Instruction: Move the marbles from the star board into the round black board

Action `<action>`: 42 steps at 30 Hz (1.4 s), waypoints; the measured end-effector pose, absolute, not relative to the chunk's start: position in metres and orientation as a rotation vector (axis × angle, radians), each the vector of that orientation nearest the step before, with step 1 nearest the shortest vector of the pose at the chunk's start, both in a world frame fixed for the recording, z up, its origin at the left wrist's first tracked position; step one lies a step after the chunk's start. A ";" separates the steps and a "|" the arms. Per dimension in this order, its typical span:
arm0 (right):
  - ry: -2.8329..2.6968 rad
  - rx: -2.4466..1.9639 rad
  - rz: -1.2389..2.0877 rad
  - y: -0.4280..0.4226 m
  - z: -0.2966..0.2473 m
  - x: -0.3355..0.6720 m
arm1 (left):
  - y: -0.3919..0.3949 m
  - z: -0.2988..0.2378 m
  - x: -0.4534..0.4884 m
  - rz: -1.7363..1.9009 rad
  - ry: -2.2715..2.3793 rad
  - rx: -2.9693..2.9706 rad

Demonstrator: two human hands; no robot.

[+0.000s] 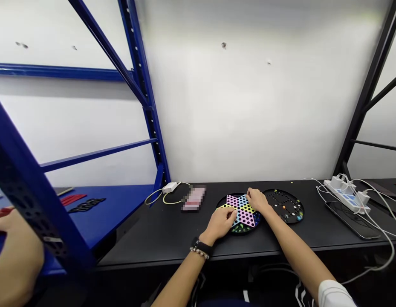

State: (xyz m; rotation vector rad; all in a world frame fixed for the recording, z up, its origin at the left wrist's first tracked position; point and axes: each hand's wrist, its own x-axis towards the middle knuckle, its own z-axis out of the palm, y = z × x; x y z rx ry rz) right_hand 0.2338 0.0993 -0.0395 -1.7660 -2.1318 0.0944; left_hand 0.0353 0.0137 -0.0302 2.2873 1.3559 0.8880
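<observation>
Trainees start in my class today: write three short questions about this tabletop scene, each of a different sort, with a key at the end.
1. What is worn on the wrist of the left hand?
A) a blue glove
B) a black band and a beaded bracelet
C) a red ribbon

2. True or false: the white power strip lies to the right of the multicoloured board.

3. Fill in: the left hand and the right hand are at a board shaped like a ____.

Key: 1 B; 2 true; 3 star.
</observation>
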 end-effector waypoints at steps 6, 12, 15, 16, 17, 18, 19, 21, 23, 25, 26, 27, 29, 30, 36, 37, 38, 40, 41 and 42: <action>-2.130 -1.862 0.052 0.098 -0.040 0.236 | 0.012 -0.026 0.036 0.866 1.353 2.272; -2.154 -1.759 0.082 0.097 -0.043 0.236 | 0.010 -0.024 0.038 0.873 1.358 2.276; -2.169 -1.656 0.117 0.098 -0.045 0.237 | 0.011 -0.025 0.038 0.864 1.379 2.261; -2.165 -1.633 0.128 0.097 -0.046 0.237 | 0.011 -0.025 0.038 0.860 1.387 2.257; -2.156 -1.619 0.135 0.097 -0.046 0.237 | 0.011 -0.025 0.038 0.857 1.393 2.256; -2.144 -1.609 0.135 0.097 -0.047 0.238 | 0.012 -0.025 0.038 0.854 1.396 2.257; -2.132 -1.597 0.131 0.097 -0.047 0.238 | 0.012 -0.025 0.037 0.853 1.397 2.260; -2.115 -1.567 0.121 0.096 -0.048 0.238 | 0.012 -0.025 0.037 0.853 1.390 2.270; -2.106 -1.545 0.141 0.096 -0.050 0.238 | 0.013 -0.026 0.036 0.859 1.378 2.278; -2.087 -1.546 0.199 0.096 -0.050 0.237 | 0.014 -0.027 0.036 0.863 1.374 2.283; -2.062 -1.543 0.234 0.095 -0.049 0.237 | 0.014 -0.027 0.036 0.863 1.373 2.281; -2.018 -1.531 0.276 0.095 -0.046 0.238 | 0.014 -0.028 0.035 0.864 1.372 2.278; -1.866 -1.451 0.407 0.093 -0.038 0.242 | 0.014 -0.028 0.035 0.861 1.370 2.273; -1.765 -1.381 0.486 0.090 -0.032 0.247 | 0.013 -0.028 0.035 0.857 1.371 2.269; -1.528 -1.265 0.562 0.057 -0.002 0.326 | 0.012 -0.025 0.037 0.855 1.363 2.276; -1.551 -1.317 0.516 0.050 -0.002 0.343 | 0.012 -0.025 0.037 0.860 1.358 2.280; -1.570 -1.383 0.470 0.043 -0.004 0.359 | 0.012 -0.024 0.037 0.862 1.357 2.282; -1.672 -1.510 0.454 0.028 -0.013 0.388 | 0.013 -0.024 0.037 0.864 1.365 2.280; -1.732 -1.554 0.446 0.021 -0.020 0.398 | 0.013 -0.024 0.037 0.865 1.371 2.278; -1.795 -1.583 0.429 0.014 -0.026 0.406 | 0.013 -0.024 0.037 0.868 1.372 2.277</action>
